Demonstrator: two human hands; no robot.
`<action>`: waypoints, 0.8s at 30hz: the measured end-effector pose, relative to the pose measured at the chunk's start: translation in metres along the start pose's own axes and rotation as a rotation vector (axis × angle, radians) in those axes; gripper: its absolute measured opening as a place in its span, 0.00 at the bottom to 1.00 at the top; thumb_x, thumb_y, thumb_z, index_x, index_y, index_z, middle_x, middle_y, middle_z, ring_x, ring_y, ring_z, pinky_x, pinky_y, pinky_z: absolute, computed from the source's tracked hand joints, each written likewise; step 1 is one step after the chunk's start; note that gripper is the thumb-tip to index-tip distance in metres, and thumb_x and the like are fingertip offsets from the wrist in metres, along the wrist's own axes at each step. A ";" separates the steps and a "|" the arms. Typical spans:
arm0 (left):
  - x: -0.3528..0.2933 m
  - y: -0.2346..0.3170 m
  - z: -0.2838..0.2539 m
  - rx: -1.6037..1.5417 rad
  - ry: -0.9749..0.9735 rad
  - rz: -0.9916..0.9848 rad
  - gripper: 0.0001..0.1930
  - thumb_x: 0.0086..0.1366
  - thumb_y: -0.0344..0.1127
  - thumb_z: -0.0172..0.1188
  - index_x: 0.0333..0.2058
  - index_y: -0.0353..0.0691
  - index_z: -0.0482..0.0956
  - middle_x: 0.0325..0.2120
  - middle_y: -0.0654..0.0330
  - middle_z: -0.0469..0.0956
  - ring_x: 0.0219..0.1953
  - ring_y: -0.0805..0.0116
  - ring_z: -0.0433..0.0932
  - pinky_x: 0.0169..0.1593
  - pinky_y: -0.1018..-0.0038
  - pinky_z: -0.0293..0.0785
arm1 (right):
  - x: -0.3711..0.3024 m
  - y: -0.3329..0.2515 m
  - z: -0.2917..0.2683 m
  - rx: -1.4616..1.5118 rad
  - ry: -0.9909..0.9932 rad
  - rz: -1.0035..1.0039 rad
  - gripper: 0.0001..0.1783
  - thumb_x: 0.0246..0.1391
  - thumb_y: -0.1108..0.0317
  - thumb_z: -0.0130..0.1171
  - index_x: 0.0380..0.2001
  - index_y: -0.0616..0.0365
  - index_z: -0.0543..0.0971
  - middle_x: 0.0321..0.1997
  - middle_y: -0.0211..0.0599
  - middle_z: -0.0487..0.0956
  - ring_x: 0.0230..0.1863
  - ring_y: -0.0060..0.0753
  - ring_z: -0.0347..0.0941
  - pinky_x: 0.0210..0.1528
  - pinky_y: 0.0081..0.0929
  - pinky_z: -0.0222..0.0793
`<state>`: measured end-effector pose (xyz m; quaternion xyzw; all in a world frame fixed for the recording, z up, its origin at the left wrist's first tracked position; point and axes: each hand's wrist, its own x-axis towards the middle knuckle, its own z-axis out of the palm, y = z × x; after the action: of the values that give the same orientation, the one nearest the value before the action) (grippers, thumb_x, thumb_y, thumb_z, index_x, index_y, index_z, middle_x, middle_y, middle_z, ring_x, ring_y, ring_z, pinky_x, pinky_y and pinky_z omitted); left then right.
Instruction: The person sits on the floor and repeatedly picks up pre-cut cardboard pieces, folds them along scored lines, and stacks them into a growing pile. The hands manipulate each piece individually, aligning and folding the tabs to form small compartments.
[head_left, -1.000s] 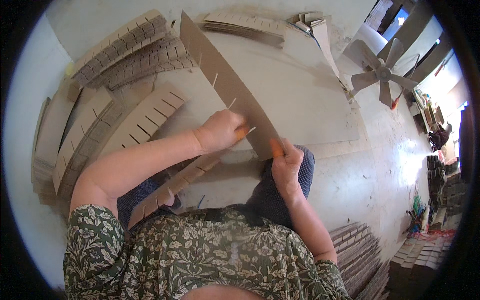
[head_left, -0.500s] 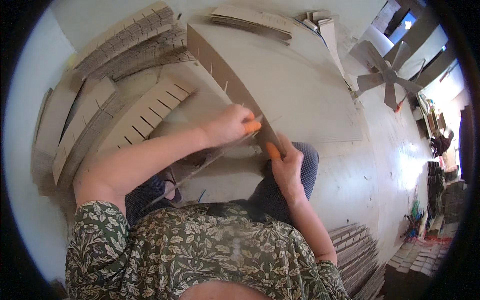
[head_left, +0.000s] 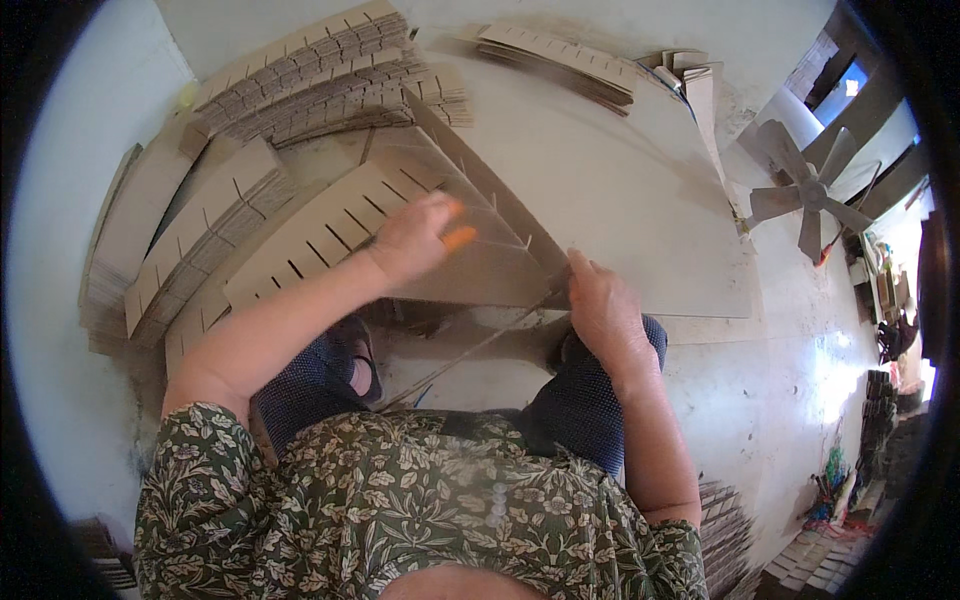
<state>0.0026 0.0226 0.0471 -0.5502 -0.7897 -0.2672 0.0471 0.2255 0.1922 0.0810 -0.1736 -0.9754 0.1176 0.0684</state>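
My right hand (head_left: 605, 310) pinches the near end of a long slotted cardboard strip (head_left: 500, 205) standing on edge and slanting away to the far left. A second, thin strip (head_left: 465, 352), seen nearly edge-on, meets it at my right fingers and runs down toward my lap. My left hand (head_left: 415, 238), slightly blurred, hovers left of the long strip, its orange-covered fingertips apart. Close beside it lies a pale cardboard strip with dark slots (head_left: 335, 232). Blurred brown cardboard shows between my hands; its outline is hard to make out.
Stacks of slotted cardboard strips (head_left: 310, 75) lie at the far left, with another stack (head_left: 205, 235) at the left. More strips (head_left: 555, 62) lie at the back of the board (head_left: 620, 190). A fan (head_left: 812, 190) stands at the right. My knees flank the work.
My left hand has come away from the strip joint and moved left, fingers parting. My right hand still grips the strip end. The whole view has shifted slightly.
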 end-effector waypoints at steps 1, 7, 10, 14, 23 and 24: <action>0.000 -0.007 -0.003 0.156 0.015 -0.061 0.18 0.61 0.43 0.60 0.39 0.31 0.79 0.42 0.47 0.77 0.42 0.53 0.77 0.45 0.63 0.74 | 0.000 0.000 0.001 0.026 0.034 -0.024 0.27 0.50 0.75 0.52 0.56 0.59 0.65 0.38 0.49 0.78 0.37 0.53 0.76 0.40 0.47 0.72; 0.014 -0.078 -0.002 0.644 -0.301 -0.309 0.09 0.59 0.34 0.59 0.34 0.33 0.79 0.37 0.45 0.78 0.40 0.50 0.78 0.43 0.60 0.75 | -0.005 -0.009 -0.011 0.185 -0.020 0.022 0.32 0.47 0.80 0.51 0.58 0.62 0.62 0.34 0.56 0.77 0.36 0.60 0.74 0.39 0.49 0.70; 0.025 -0.098 -0.012 0.515 -0.161 -0.372 0.07 0.57 0.32 0.60 0.30 0.34 0.80 0.31 0.46 0.78 0.35 0.50 0.79 0.38 0.60 0.75 | -0.014 0.003 0.002 0.278 0.165 -0.115 0.33 0.44 0.82 0.50 0.59 0.62 0.63 0.32 0.57 0.77 0.34 0.60 0.74 0.38 0.48 0.71; 0.042 -0.102 -0.038 0.250 -0.183 -0.568 0.09 0.57 0.37 0.63 0.29 0.37 0.79 0.27 0.51 0.79 0.31 0.54 0.79 0.34 0.61 0.75 | -0.020 0.005 0.005 0.321 0.220 -0.140 0.36 0.42 0.84 0.50 0.60 0.59 0.62 0.31 0.55 0.77 0.31 0.57 0.75 0.33 0.45 0.72; 0.061 -0.089 -0.039 -0.570 -0.229 -0.771 0.15 0.58 0.41 0.66 0.27 0.35 0.76 0.19 0.60 0.77 0.18 0.73 0.75 0.22 0.76 0.72 | -0.012 -0.005 0.000 0.356 0.357 -0.351 0.37 0.44 0.84 0.51 0.61 0.57 0.61 0.35 0.52 0.77 0.29 0.56 0.76 0.30 0.43 0.74; 0.070 -0.073 -0.034 -0.527 -0.259 -0.758 0.15 0.58 0.41 0.66 0.26 0.34 0.76 0.19 0.59 0.77 0.18 0.73 0.75 0.22 0.78 0.72 | -0.010 -0.005 -0.001 0.344 0.389 -0.361 0.37 0.44 0.84 0.51 0.61 0.57 0.61 0.35 0.52 0.77 0.29 0.57 0.75 0.30 0.43 0.74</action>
<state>-0.0977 0.0475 0.0748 -0.2453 -0.8394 -0.3860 -0.2936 0.2331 0.1841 0.0819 -0.0025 -0.9249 0.2312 0.3019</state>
